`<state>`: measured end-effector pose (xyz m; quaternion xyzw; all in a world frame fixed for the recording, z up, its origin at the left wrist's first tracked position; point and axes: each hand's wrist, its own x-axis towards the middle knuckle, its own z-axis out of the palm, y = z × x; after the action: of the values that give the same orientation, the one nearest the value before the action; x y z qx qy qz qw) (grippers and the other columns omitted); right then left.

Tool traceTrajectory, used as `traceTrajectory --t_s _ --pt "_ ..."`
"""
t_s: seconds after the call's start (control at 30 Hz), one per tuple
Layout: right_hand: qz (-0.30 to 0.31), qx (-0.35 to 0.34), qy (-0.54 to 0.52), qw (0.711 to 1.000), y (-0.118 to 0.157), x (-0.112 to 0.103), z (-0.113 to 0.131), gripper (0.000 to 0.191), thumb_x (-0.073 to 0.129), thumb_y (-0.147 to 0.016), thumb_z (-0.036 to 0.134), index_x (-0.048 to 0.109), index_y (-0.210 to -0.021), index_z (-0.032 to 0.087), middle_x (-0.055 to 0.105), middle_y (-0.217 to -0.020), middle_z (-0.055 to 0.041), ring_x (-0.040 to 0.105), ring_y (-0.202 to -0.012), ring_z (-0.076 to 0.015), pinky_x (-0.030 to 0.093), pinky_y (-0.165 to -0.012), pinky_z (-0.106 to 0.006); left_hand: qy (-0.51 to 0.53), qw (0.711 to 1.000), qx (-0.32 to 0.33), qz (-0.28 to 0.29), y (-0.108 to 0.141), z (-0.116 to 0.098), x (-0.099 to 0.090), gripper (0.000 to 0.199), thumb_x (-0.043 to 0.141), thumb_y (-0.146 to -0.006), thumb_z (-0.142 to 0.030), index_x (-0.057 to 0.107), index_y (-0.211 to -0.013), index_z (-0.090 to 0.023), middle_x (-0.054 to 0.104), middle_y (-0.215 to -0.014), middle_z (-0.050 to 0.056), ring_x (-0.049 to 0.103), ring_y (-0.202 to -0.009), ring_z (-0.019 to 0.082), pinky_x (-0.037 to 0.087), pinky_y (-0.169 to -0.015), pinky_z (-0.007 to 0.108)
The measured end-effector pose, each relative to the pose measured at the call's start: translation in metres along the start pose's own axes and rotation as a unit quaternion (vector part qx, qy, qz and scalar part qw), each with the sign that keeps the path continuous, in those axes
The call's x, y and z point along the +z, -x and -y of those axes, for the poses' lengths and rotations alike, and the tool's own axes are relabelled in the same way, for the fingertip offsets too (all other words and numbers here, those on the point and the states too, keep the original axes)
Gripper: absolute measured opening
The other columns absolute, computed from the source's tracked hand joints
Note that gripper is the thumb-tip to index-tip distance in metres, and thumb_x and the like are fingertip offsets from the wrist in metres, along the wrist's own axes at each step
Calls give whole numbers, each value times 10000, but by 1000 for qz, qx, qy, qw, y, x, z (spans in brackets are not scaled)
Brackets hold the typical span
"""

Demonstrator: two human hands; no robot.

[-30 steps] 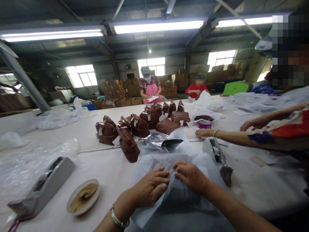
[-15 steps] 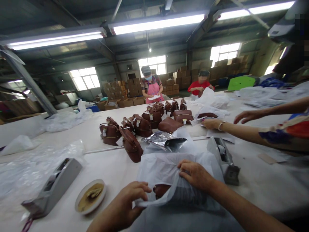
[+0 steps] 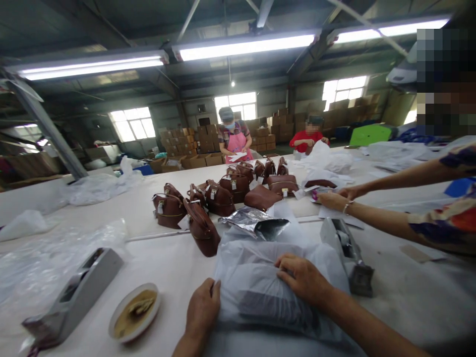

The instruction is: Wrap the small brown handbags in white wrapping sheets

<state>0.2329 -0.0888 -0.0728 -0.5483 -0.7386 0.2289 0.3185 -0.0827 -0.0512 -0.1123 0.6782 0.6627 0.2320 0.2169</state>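
Note:
A brown bag shows dimly through the white wrapping sheet [image 3: 260,287] folded over it in front of me. My left hand [image 3: 203,305] is closed at the left edge of the wrapping, thumb and fingers pinching the sheet. On top of the bundle, my right hand [image 3: 303,277] has its fingers curled and pressed together on the sheet. Just behind lies a silver foil pouch [image 3: 256,223] with its dark mouth facing right. An upright brown handbag [image 3: 203,228] leans behind the bundle on the left, with several more tagged handbags [image 3: 219,197] beyond it.
Grey tape dispensers stand at left [image 3: 74,297] and right [image 3: 347,255]. A round dish [image 3: 134,312] sits between the left one and my left arm. Clear plastic [image 3: 63,263] covers the left side. A co-worker's hands [image 3: 334,198] reach in from the right; two people are across the table.
My left hand has turned and the sheet's open left edge now covers the brown bag that showed there. The co-worker's two hands have come together at a package. My right hand stays on the bundle.

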Motion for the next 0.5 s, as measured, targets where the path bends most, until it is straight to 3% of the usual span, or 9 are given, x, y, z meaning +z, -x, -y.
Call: traceTrajectory --t_s 0.1,0.17,0.23,0.27,0.3,0.33,0.4,0.5 --pt "-4 5 11 1000 0 2 1 174 475 -941 311 601 -866 217 701 -1077 -71 650 -1023 -237 484 -965 -416 -66 998 -12 -21 2 2 -4 301 356 -1017 -361 551 -831 -226 684 -816 84 641 -798 277 417 -742 404" --pt "-7 11 17 1000 1 2 2 171 476 -940 305 588 -845 217 697 -1060 -70 648 -1014 -241 486 -959 -421 -122 980 63 -142 5 -6 -13 233 432 -1021 -326 623 -996 -195 717 -936 105 679 -871 291 494 -760 410" --pt "-6 13 20 1000 1 3 2 164 481 -941 296 588 -845 216 693 -1049 -67 646 -1012 -240 489 -956 -416 -169 915 204 -304 13 -25 -22 227 553 -990 -261 633 -1173 -154 708 -1068 133 681 -993 302 553 -859 430" --pt "-6 13 22 1000 1 3 1 158 483 -942 287 596 -858 216 692 -1050 -65 645 -1014 -238 491 -957 -411 -172 874 285 -354 18 -37 -25 270 601 -964 -203 628 -1226 -146 697 -1113 139 668 -1065 301 560 -930 433" --pt "-7 11 25 1000 1 4 1 152 485 -942 277 605 -871 215 692 -1050 -65 645 -1016 -235 494 -958 -404 -165 841 364 -364 24 -51 -26 307 615 -943 -146 628 -1250 -152 693 -1140 136 652 -1131 294 555 -993 429" --pt "-9 7 29 1000 1 5 1 146 488 -942 266 612 -884 215 693 -1051 -64 646 -1017 -232 495 -960 -397 -146 820 439 -337 29 -64 -25 328 598 -934 -98 635 -1252 -167 704 -1138 120 643 -1171 271 553 -1027 402" --pt "-15 3 39 999 1 7 1 130 498 -937 241 619 -900 215 696 -1038 -61 649 -1009 -226 501 -957 -381 -118 783 567 -228 36 -87 -14 304 519 -969 -143 638 -1245 -189 741 -1120 78 661 -1168 228 586 -1027 365" --pt "-22 -1 55 998 1 8 -1 108 511 -928 205 614 -896 216 698 -1022 -53 656 -993 -214 507 -943 -355 -138 755 627 -133 35 -100 13 373 408 -1040 -396 641 -1240 -184 754 -1185 49 699 -1124 243 656 -928 403"
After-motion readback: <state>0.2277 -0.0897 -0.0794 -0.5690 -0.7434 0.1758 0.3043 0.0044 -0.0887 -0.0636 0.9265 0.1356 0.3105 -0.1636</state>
